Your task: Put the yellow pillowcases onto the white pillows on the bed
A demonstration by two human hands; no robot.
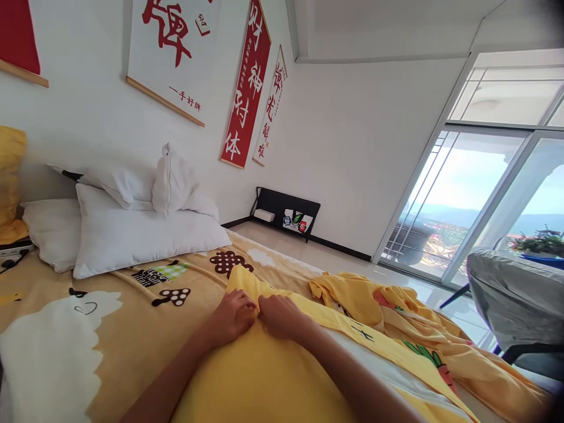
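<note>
A plump yellow pillowcase (264,382) lies at the front of the bed, close to my body. Its strip along the right has dark marks and a carrot print, and white material (365,352) shows beside that strip. My left hand (233,317) is closed on the cloth near the far corner. Right beside it, my right hand (282,316) pinches the same edge, knuckles up. The two hands almost touch. What lies under the fingers is hidden.
Several white pillows (145,232) rest against the wall on a tan patterned bedspread (150,329). Crumpled yellow bedding (388,305) spreads along the right. Beyond it stand a low black shelf (286,205), a covered grey chair (515,294) and a glass door (445,200).
</note>
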